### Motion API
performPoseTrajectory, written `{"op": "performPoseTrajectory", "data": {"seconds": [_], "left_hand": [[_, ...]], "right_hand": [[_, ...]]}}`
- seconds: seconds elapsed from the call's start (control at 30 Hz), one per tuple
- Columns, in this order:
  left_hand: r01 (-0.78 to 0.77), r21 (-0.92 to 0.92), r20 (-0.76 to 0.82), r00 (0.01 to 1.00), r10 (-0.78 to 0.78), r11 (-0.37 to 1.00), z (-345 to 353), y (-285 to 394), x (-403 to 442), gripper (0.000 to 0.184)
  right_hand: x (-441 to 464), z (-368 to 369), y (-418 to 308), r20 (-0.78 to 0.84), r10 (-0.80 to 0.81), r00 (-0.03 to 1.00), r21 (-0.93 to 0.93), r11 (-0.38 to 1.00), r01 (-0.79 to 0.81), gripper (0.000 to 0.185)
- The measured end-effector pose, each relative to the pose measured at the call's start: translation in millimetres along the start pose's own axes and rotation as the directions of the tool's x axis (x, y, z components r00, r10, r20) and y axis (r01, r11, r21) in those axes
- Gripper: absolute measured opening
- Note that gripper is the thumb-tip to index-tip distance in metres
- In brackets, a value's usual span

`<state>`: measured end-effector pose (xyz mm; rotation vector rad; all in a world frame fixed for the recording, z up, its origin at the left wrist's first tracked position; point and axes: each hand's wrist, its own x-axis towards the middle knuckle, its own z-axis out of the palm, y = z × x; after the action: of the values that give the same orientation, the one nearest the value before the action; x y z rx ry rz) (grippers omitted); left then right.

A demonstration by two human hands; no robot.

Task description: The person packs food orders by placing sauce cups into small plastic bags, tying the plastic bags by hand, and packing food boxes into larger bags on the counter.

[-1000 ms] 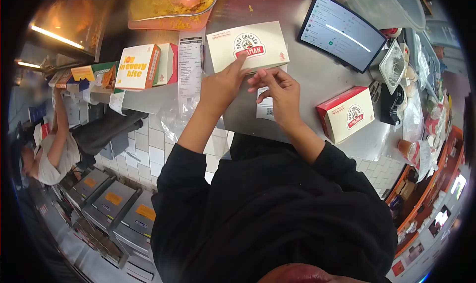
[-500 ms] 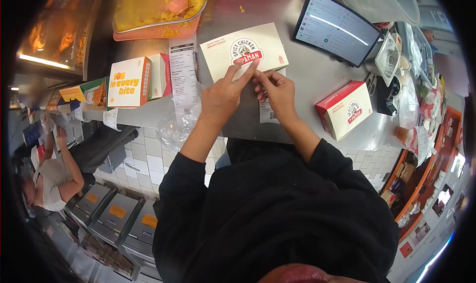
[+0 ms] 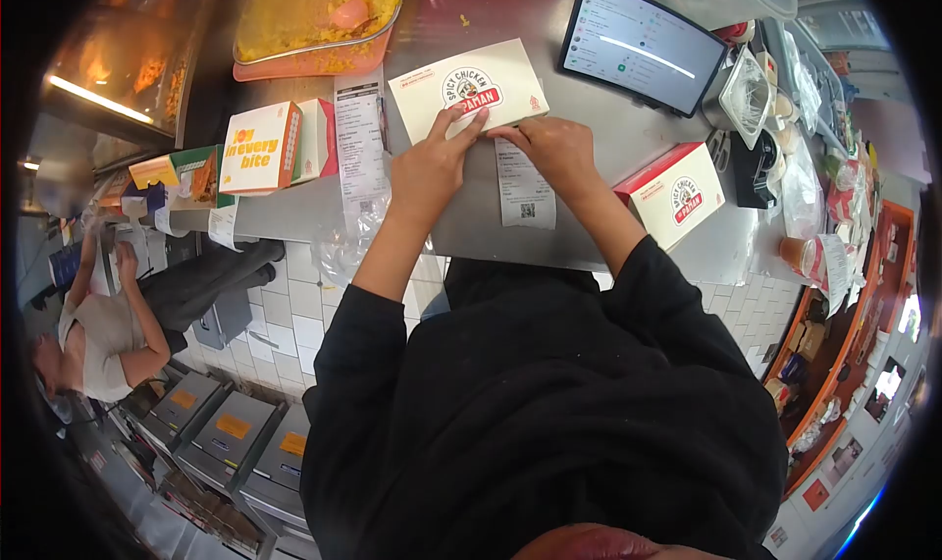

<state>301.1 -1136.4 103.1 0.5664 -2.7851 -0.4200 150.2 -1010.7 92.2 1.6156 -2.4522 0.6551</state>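
Note:
A cream cardboard food box (image 3: 417, 87) with a "Spicy Chicken Paman" logo lies on the steel counter in front of me. My left hand (image 3: 430, 169) rests at its front edge, fingers stretched and apart, two of them on the lid by the logo. At the front right edge, my right hand (image 3: 557, 153) has its thumb and bent fingers closed on the box; part of the grip is hidden. Just below that hand, a printed receipt (image 3: 525, 189) lies flat on the counter.
A red and cream box (image 3: 679, 195) stands to the right, below a tablet (image 3: 638, 45). On the left are an orange and white box (image 3: 257, 148), a long receipt (image 3: 361, 148) and a yellow food tray (image 3: 285, 20). Another person (image 3: 103, 334) works at far left.
My right hand has shifted from a pinch near my left fingers to the box's front right edge. More of the receipt shows now. The view has moved slightly.

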Motion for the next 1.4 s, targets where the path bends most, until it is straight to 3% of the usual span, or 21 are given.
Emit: {"op": "performPoseTrajectory", "data": {"seconds": [0.17,0.23,0.33,0.4,0.47,0.5,0.53,0.67,0.73,0.87,0.97,1.03,1.07,1.1,1.17,1.2,1.23,1.27,1.3,1.37,1.4], "left_hand": [[-0.001,-0.003,-0.037,0.999,0.001,1.0,1.6,0.5,2.8,0.041],[0.005,-0.006,-0.054,0.999,-0.005,1.0,-7.1,8.1,-8.2,0.036],[0.076,-0.096,-0.25,0.963,-0.098,0.992,-45.6,27.3,-24.6,0.027],[-0.004,-0.231,-0.393,0.915,-0.089,0.973,-85.6,52.0,-46.9,0.029],[-0.125,-0.295,-0.446,0.895,-0.02,0.947,-116.0,78.3,-75.3,0.03],[-0.138,-0.27,-0.429,0.903,0.009,0.953,-126.7,88.0,-91.3,0.031],[-0.149,-0.243,-0.412,0.91,0.037,0.959,-135.0,95.9,-106.7,0.034],[0.119,-0.205,-0.229,0.959,-0.165,0.972,-145.6,119.3,-131.9,0.037],[0.317,-0.098,0.282,0.918,-0.279,0.943,-147.9,123.8,-141.0,0.029],[0.218,-0.154,0.183,0.965,-0.189,0.964,-135.1,135.4,-152.5,0.012],[0.319,-0.276,0.169,0.945,-0.281,0.907,-147.5,124.7,-157.2,0.017],[0.505,-0.83,0.275,0.74,-0.614,0.236,-153.7,103.4,-193.6,0.032],[0.507,-0.829,0.273,0.737,-0.618,0.238,-148.1,88.5,-210.0,0.032],[0.35,-0.919,0.168,0.763,-0.625,0.181,-138.2,72.4,-224.7,0.044],[0.187,-0.975,0.068,0.766,-0.639,0.121,-126.6,73.2,-217.7,0.056],[-0.05,-0.936,0.13,0.869,-0.476,-0.348,-118.9,90.3,-195.0,0.065],[-0.152,-0.814,0.101,0.913,-0.395,-0.561,-110.8,111.1,-184.3,0.069],[-0.198,-0.632,0.071,0.948,-0.31,-0.749,-102.8,131.9,-173.4,0.074],[-0.107,-0.807,0.242,0.838,-0.489,-0.581,-96.4,152.9,-167.6,0.078],[0.05,-0.914,0.333,0.66,-0.673,-0.403,-92.5,160.6,-177.5,0.083],[0.259,-0.892,0.436,0.711,-0.551,-0.372,-89.0,150.0,-197.0,0.078]], "right_hand": [[1.5,0.6,13.8,0.034,-0.214,0.976,-0.044,0.975,0.216,0.038],[7.3,-9.2,15.9,0.38,-0.155,0.912,-0.223,0.941,0.253,0.033],[7.3,-57.5,-11.5,0.422,-0.041,0.906,0.166,0.986,-0.032,0.027],[-14.5,-83.8,-51.7,0.211,-0.244,0.946,0.776,0.63,-0.011,0.031],[-40.6,-95.5,-86.2,0.18,-0.47,0.864,0.917,0.398,0.025,0.039],[-49.2,-98.6,-95.2,0.206,-0.599,0.774,0.934,0.355,0.026,0.04],[-60.3,-97.2,-106.8,0.217,-0.612,0.761,0.885,0.452,0.111,0.032],[-69.0,-113.2,-97.6,0.193,-0.644,0.74,0.858,0.477,0.191,0.009],[-66.3,-123.9,-75.5,0.282,-0.651,0.705,0.751,0.607,0.261,0.007],[-78.3,-136.2,-46.9,0.252,-0.636,0.729,0.732,0.618,0.286,0.012],[-78.7,-145.3,-23.6,0.347,-0.562,0.751,0.758,0.639,0.129,0.011],[-64.6,-170.1,-8.6,0.534,-0.484,0.693,0.814,0.515,-0.267,0.01],[-60.7,-183.4,0.8,0.585,-0.502,0.637,0.799,0.493,-0.345,0.013],[-63.0,-185.2,12.0,0.583,-0.503,0.637,0.8,0.49,-0.346,0.013],[-68.3,-184.9,30.8,0.504,-0.669,0.547,0.852,0.488,-0.188,0.014],[-77.9,-178.7,37.7,0.627,-0.572,0.528,0.777,0.418,-0.47,0.017],[-78.4,-181.7,44.0,0.627,-0.58,0.52,0.777,0.42,-0.469,0.017],[-77.7,-186.4,51.3,0.69,-0.416,0.593,0.724,0.402,-0.561,0.02],[-77.3,-190.3,59.7,0.736,-0.234,0.635,0.672,0.362,-0.646,0.023],[-78.9,-190.9,82.3,0.713,-0.222,0.665,0.692,0.372,-0.619,0.023],[-80.7,-191.0,92.4,0.693,-0.207,0.691,0.708,0.38,-0.596,0.024]]}}
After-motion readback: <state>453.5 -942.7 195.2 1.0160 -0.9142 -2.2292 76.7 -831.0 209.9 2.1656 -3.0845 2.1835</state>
